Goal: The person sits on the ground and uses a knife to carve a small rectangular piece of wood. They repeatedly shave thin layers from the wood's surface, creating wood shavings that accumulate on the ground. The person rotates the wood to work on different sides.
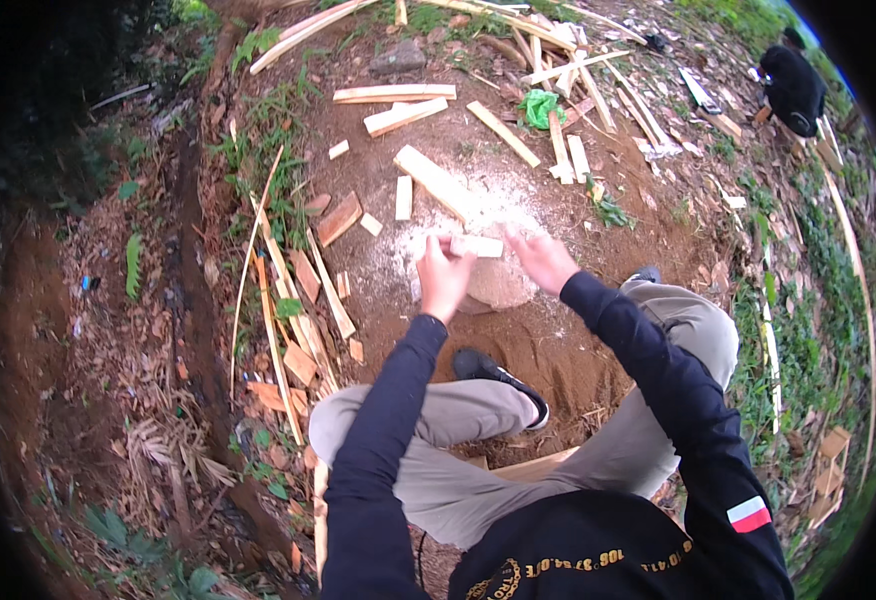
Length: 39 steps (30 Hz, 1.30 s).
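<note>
My left hand (444, 277) pinches one end of a short pale wood block (482, 246), held level above a rounded brown block or stump (499, 287) on the ground. Just right of the wood piece is my right hand (546, 262), its fingers pointing toward the free end. Glare and blur hide whether those fingers hold anything. Beyond both hands a longer pale board (432, 182) lies slanting, its near end among bright sawdust (513, 203). A small upright-lying offcut (404, 198) rests to the left of that board.
Planks (395, 93) and sticks lie at the far side, near a green plastic bag (540, 108). Long strips (283, 275) and brown offcuts (340, 219) line the left. My shoe (498, 378) is just below the stump. Another person (794, 85) crouches at the far right.
</note>
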Available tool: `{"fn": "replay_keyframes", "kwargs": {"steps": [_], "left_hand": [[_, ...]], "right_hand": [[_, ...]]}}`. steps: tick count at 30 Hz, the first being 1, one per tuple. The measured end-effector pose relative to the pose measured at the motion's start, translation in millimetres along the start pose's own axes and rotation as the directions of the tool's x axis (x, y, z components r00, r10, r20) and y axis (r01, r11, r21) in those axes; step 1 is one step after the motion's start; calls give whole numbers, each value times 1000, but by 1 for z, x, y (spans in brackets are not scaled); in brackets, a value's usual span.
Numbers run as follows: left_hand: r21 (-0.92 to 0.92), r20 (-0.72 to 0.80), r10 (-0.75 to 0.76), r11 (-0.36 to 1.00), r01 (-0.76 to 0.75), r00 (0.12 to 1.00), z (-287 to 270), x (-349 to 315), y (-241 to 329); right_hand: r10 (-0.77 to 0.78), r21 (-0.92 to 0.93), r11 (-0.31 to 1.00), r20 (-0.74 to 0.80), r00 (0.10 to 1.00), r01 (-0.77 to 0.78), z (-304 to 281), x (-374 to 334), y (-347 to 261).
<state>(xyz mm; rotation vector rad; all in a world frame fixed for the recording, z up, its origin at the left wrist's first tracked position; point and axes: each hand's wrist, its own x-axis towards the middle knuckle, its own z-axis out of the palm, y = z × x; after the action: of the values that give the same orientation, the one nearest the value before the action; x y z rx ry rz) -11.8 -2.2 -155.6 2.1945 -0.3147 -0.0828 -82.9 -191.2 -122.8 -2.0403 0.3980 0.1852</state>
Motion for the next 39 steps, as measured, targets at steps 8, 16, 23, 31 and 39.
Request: {"fn": "replay_keyframes", "kwargs": {"steps": [8,16,23,31,39], "left_hand": [[-73,-292,135,984,-163,947,36,-25,19],[-212,-376,-45,977,-39,925,50,-19,1],[-412,-358,-181,911,20,916,74,-13,1],[-409,-482,-252,912,39,840,82,-10,7],[-261,-533,-171,965,32,828,84,-9,10]], "right_hand": [[-84,-33,996,33,996,85,39,1,43],[-51,-33,998,120,991,55,38,-5,27],[-229,-32,973,23,973,229,46,2,38],[-244,-160,957,16,970,244,41,2,27],[-424,-272,861,83,902,429,56,12,41]]}}
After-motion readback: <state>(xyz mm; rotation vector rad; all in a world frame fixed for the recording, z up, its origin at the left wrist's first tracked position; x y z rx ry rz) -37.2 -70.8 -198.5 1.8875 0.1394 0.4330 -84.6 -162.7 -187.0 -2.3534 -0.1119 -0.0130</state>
